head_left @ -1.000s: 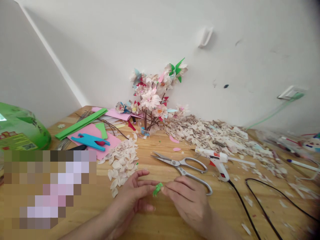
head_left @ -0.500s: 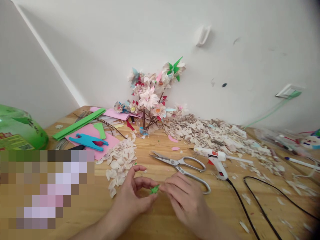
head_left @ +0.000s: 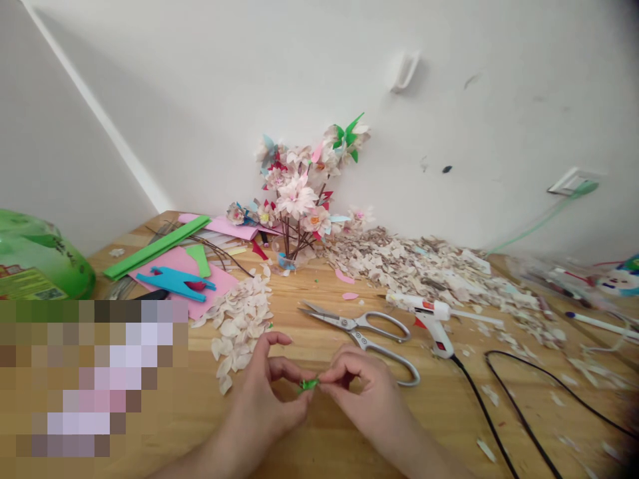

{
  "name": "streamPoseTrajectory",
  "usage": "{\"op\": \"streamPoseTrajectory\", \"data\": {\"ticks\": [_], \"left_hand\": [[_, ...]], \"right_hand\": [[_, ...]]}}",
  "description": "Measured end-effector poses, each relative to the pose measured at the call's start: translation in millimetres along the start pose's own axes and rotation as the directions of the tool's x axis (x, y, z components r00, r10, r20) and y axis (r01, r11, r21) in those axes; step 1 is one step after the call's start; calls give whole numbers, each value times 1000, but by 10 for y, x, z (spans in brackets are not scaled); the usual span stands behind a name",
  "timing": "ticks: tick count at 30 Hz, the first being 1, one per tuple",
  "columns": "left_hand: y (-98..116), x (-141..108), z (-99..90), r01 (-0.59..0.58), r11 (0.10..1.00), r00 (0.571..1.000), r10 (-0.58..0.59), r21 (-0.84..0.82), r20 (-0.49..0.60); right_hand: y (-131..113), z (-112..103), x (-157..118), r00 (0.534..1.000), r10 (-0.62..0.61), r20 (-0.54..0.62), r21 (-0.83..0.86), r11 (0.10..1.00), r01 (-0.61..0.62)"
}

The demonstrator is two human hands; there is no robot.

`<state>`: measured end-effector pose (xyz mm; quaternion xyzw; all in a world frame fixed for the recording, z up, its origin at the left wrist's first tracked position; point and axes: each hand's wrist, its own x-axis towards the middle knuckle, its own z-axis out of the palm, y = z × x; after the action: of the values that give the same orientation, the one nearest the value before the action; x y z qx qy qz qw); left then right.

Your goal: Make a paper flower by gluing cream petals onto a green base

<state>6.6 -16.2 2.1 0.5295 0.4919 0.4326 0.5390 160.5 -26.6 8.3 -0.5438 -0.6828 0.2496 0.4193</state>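
Note:
A small crumpled green paper piece (head_left: pixel 309 384) sits between my two hands, low over the table. My left hand (head_left: pixel 274 386) pinches it between thumb and a finger, with the index finger raised and curved. My right hand (head_left: pixel 364 392) is closed too, its thumb and index fingertips pressed at the piece's right end. Just beyond my right hand lie metal scissors (head_left: pixel 357 326), blades parted and pointing left. A pile of pale petals (head_left: pixel 244 326) is beside my left hand. Past the scissors, a white glue gun (head_left: pixel 432 316) rests with a glue stick in its back.
A bunch of handmade flowers (head_left: pixel 298 196) stands by the wall. Dry petal scraps (head_left: pixel 429 263) spread across the back right. Green crepe paper (head_left: pixel 160 247), pink sheets (head_left: pixel 174 256) and a blue strip (head_left: pixel 174 285) lie left. A black cord (head_left: pixel 484 406) crosses the right side. Pixelation masks the lower left.
My right hand has turned, so its thumb and index finger now form an open loop while still pinching. The green piece has tilted flatter and dropped slightly between my fingertips.

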Motion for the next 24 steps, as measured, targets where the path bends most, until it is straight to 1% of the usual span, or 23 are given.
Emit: {"op": "streamPoseTrajectory", "data": {"ticks": [4, 8, 11, 15, 19, 24], "left_hand": [[0, -11, 11, -1, 1000, 1000, 1, 8, -18], [-8, -12, 9, 0, 1000, 1000, 1, 14, -19], [-19, -3, 8, -2, 1000, 1000, 3, 24, -30], [-41, 26, 19, -22, 1000, 1000, 22, 22, -15], [-51, 42, 30, -74, 996, 997, 74, 45, 10], [-8, 6, 32, -68, 988, 998, 66, 139, 21]], "right_hand": [[-21, 14, 12, 982, 186, 28, 102, 977, -188], [-47, 17, 20, 949, 313, 29, 190, 930, -313], [-39, 17, 30, 938, 346, 40, 309, 888, -340], [5, 31, 41, 911, 389, 134, 427, 807, -407], [28, 66, 33, 900, 416, 128, 458, 780, -426], [24, 77, 33, 898, 421, 127, 462, 776, -430]]}}
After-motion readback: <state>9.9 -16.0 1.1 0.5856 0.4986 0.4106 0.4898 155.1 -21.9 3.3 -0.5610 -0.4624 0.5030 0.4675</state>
